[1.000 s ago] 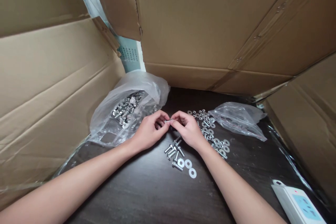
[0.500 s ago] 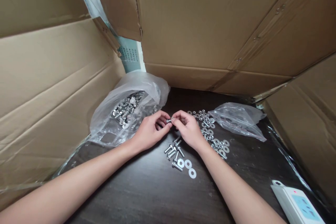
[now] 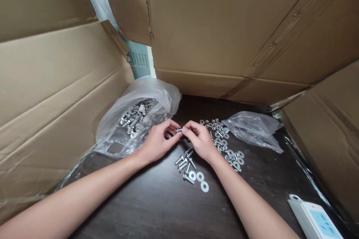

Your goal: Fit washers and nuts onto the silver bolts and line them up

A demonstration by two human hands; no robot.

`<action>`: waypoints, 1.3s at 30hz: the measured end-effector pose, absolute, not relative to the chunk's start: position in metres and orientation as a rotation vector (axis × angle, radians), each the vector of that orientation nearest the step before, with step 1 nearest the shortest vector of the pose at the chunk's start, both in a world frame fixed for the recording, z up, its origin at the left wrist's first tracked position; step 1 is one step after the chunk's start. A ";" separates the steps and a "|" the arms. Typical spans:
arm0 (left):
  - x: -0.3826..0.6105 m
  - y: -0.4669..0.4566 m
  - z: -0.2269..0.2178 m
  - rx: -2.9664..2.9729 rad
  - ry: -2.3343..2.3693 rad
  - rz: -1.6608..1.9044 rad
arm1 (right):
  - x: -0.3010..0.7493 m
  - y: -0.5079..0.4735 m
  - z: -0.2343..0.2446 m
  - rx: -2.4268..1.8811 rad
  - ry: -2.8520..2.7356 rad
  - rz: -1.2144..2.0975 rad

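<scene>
Between my two hands is a small silver bolt, lying roughly level above the dark table. My left hand pinches one end of it with thumb and fingertips. At the other end, my right hand closes thumb and forefinger on it; whether a nut sits there is too small to tell. Below the hands lies a small group of bolts, with three flat washers beside it. To the right of my right hand, loose nuts, bolts and washers are spread about.
An open clear plastic bag full of bolts stands at the left. A flatter plastic bag lies at the right, and a white power strip at the lower right. Cardboard walls enclose the dark table.
The view has shifted very slightly. Both hands keep the bolt in nearly the same place, with the right fingers slightly moved and a little more of the bolt showing.
</scene>
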State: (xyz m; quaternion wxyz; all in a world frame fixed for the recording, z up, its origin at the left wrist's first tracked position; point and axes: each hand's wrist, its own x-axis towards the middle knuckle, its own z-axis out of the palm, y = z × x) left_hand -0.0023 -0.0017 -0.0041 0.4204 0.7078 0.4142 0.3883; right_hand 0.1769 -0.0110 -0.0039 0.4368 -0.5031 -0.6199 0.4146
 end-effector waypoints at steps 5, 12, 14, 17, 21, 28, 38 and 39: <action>-0.003 -0.002 -0.004 1.788 1.043 0.970 | 0.179 -0.011 -0.001 -1.176 -1.570 1.048; -0.001 -0.001 -0.002 1.842 1.032 0.943 | 0.182 -0.009 -0.001 -1.132 -1.597 1.069; -0.001 -0.001 -0.001 1.852 1.032 0.937 | 0.182 -0.009 0.000 -1.121 -1.603 1.071; -0.001 -0.001 -0.002 1.863 1.040 0.933 | 0.182 -0.010 0.000 -1.115 -1.611 1.074; -0.002 -0.001 -0.003 1.887 1.024 0.927 | 0.183 -0.010 0.000 -1.116 -1.626 1.074; -0.002 -0.001 -0.003 1.907 1.026 0.918 | 0.183 -0.011 0.001 -1.110 -1.639 1.070; -0.001 -0.001 -0.004 1.918 1.033 0.922 | 0.183 -0.011 0.001 -1.091 -1.627 1.082; -0.001 -0.001 -0.004 1.919 1.033 0.922 | 0.183 -0.011 0.000 -1.089 -1.623 1.079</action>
